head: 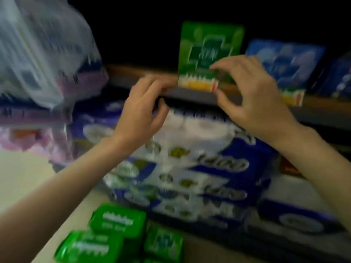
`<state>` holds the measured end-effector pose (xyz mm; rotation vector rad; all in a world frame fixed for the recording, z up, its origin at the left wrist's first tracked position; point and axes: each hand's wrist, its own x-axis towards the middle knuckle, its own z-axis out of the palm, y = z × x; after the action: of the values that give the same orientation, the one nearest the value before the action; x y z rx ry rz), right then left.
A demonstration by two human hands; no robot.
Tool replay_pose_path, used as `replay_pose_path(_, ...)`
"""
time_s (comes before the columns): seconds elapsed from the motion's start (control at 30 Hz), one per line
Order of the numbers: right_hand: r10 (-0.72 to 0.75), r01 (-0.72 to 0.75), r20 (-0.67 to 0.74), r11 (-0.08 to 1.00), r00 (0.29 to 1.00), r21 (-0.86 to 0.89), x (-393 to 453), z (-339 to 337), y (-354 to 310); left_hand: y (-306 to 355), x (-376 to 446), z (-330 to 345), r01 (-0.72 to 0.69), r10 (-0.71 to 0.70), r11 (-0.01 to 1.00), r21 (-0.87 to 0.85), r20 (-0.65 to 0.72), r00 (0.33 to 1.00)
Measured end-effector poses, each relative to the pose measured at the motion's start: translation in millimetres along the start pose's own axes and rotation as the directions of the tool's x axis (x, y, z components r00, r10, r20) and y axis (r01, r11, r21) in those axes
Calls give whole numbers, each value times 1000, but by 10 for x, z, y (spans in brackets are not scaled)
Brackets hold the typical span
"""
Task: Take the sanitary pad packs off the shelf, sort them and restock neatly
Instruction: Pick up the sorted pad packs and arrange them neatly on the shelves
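Dark shelving is filling the background, and a wooden shelf edge (133,73) is running across the middle of the view; it is serving as the landmark for every position below. Standing upright on that edge, near its middle, is a green pack (210,54), and a blue pack (284,63) is standing just to the right of it on the same edge. The right hand (252,95) is reaching to the lower right corner of the green pack, with its fingertips and thumb curling toward that corner; motion blur is preventing a firm reading of whether they are pinching the pack or only touching it. The left hand (146,109) is meeting the shelf edge just left of the green pack, fingers curled over the front lip; whether it is gripping anything cannot be told. Below the shelf edge, a stack of blue and white packs (190,168) is lying flat, and further below it several small green packs (117,224) are lying on a pale surface (22,177). Left of the shelf edge, a clear plastic bag (38,54) is hanging, with pink packs (38,141) beneath it. The step in hand is judged to be handling the upright green pack at the shelf, either lifting it off or squaring it up. The next move is calling for a secure two-sided hold on the pack, clear of the blue pack.
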<state>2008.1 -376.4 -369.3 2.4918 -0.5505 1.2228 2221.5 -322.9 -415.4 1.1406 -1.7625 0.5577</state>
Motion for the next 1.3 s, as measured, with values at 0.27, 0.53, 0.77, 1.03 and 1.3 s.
replay_pose_path(0.27, 76, -420, 860, 892, 504, 167, -2477, 1299, -1123, 280, -2759, 228, 175, -179, 983, 62, 563, 807)
replay_pose_path(0.53, 81, -476, 995, 873, -64, -102, -3703, 2161, -1702, 297, -3640, 432, 160, -269, 963, 217, 775, 572)
replay_pose_path(0.77, 264, -317, 964, 912, -27, -258, -3832, 2137, -1777, 516, -3777, 619, 43, -106, 994, 97, 892, 439)
replay_pose_path(1.03, 426, -269, 894, 853, -137, -447, -4184, 1804, -1415, 929, -4104, 820, -95, -134, 990, 108, 930, -341)
replay_pose_path(1.3, 368, -314, 917, 862, -150, -398, -3677, 1717, -1254, 994, -4201, 865, -251, -184, 963, 99, 921, -344)
